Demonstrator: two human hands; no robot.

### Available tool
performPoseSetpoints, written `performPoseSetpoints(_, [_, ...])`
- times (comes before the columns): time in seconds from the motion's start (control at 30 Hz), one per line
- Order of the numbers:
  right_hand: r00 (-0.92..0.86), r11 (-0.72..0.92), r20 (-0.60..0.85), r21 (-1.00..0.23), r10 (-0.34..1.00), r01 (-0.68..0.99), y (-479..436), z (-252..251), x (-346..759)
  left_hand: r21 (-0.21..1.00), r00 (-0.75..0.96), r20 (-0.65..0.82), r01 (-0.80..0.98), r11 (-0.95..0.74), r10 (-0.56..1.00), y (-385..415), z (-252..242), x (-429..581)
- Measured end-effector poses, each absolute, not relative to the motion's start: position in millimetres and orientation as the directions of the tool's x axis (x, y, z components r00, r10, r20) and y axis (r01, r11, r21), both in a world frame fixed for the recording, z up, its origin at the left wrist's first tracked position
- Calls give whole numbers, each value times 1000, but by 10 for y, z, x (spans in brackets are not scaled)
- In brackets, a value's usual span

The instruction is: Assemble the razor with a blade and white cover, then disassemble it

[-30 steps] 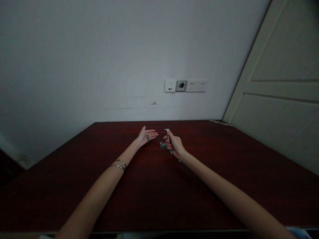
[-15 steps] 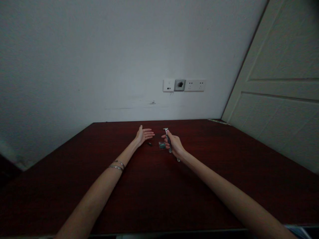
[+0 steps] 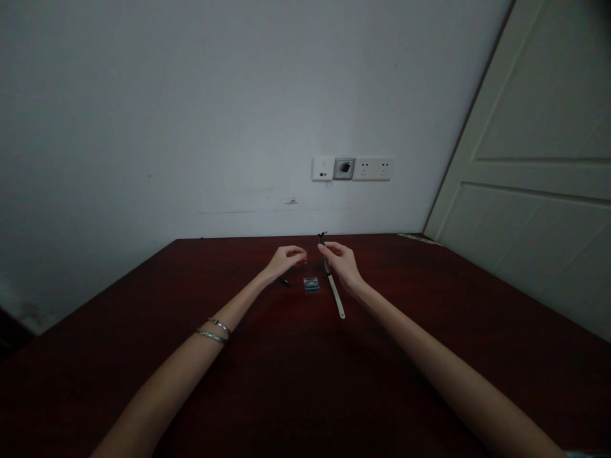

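My right hand (image 3: 342, 262) pinches the dark handle of a razor (image 3: 326, 257), whose small dark head points up toward the wall. A pale, flat strip with a rounded end (image 3: 337, 298) stretches below the handle; whether it joins the razor or lies on the table I cannot tell. To the left, my left hand (image 3: 286, 259) has its fingers curled in toward the thumb, a short gap from the razor. Anything between those fingertips is too small to make out. A little clear case with teal contents (image 3: 312, 284) lies between the hands. Near my left wrist is a small dark piece (image 3: 285, 282).
The dark red wooden table (image 3: 267, 381) reaches back to a pale wall with a row of sockets (image 3: 353, 168). A thin, light strip (image 3: 420, 239) lies at the far right corner, by a white panelled door (image 3: 539, 165).
My left hand has gone from spread fingers to curled ones and moved right, closer to the razor. The razor has turned in my right hand, and its head looks darker and narrower.
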State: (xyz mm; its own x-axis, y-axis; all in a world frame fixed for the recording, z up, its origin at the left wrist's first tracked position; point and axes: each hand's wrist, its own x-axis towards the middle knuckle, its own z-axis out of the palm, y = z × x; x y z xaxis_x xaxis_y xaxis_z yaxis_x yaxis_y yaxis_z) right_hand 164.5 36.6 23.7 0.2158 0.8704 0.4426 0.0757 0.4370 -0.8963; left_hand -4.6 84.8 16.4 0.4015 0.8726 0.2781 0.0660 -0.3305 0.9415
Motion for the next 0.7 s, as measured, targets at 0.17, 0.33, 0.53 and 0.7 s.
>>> performPoseSetpoints(0.17, [154,507,533,-843,832,180,364,236,1614,937,538,332,-96,-335,775,738,85,152])
performPoseSetpoints(0.33, [160,500,533,-841,831,207,407,163,1599,931,482,365,-163,-328,796,680,26,275])
performPoseSetpoints(0.53, [199,388,411,-910,889,146,416,155,1641,939,477,340,-133,-316,810,659,47,223])
performPoseSetpoints(0.7, [232,185,275,-920,933,346,428,84,1915,945,431,327,-127,-302,841,639,99,127])
